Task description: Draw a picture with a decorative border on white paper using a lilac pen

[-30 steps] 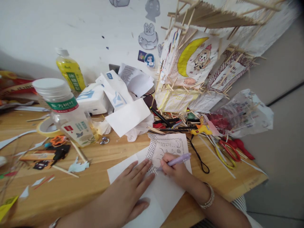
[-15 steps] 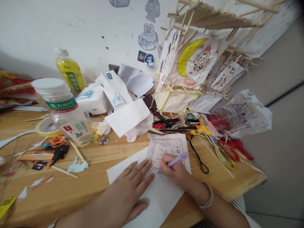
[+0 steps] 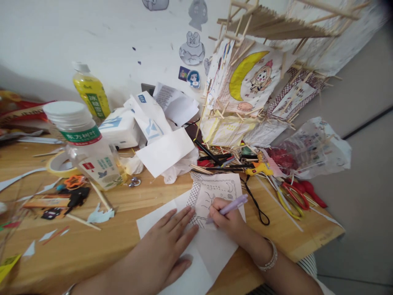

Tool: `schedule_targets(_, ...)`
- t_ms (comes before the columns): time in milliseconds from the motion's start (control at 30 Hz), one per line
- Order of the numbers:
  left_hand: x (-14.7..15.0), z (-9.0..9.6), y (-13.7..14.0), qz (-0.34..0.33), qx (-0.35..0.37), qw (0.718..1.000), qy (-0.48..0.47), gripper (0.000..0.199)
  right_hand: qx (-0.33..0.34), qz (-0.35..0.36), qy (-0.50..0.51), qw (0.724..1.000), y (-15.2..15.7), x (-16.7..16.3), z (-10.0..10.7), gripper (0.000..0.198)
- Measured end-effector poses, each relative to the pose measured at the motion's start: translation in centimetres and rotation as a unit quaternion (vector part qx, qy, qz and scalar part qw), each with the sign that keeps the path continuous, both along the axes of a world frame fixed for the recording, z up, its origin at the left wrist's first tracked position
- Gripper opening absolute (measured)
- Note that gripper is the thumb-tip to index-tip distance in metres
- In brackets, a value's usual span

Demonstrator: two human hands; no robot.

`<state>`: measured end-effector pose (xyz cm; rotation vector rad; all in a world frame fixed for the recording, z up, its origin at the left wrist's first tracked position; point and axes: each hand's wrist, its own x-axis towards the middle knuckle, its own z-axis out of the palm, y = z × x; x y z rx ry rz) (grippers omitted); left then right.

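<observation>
A purple pen (image 3: 235,204) is pinched in my right hand (image 3: 225,221), its tip down on a thin sheet with a line drawing (image 3: 213,186). That drawing shows a crosshatched band on the left, wavy lines, small writing and a crescent moon. Beneath it lies a larger white sheet (image 3: 196,266), creased down the middle. My left hand (image 3: 172,241) rests flat on the white sheet with fingers spread, its fingertips touching the drawing's lower left edge. Part of the drawing is hidden behind my right hand.
A plastic bottle (image 3: 92,151), a tape roll (image 3: 58,166) and paper scraps lie on the left. Tissue packs (image 3: 119,127) stand behind. At the right are a stick-and-paper structure (image 3: 248,78), a yellow glue gun (image 3: 258,169), scissors (image 3: 294,196) and a black cord loop (image 3: 259,213).
My right hand has shifted slightly to the right with the pen, which still touches the paper. The left hand stays in nearly the same place.
</observation>
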<state>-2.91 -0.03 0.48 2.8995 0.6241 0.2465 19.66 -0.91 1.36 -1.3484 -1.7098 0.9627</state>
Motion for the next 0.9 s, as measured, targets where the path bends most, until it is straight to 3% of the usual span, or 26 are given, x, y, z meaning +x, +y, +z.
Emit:
schedule_targets(433,-0.11,-0.22,-0.09,0.016,0.033,0.999,-0.003,0.053,0.051,0.032,-0.043,0.997,0.34,0.05,-0.11,0.034)
schedule_targets(900,-0.23,-0.80,-0.16,0.018,0.029,0.999,-0.003,0.052,0.002,0.032,-0.012,0.999,0.09,0.12,-0.29,0.028)
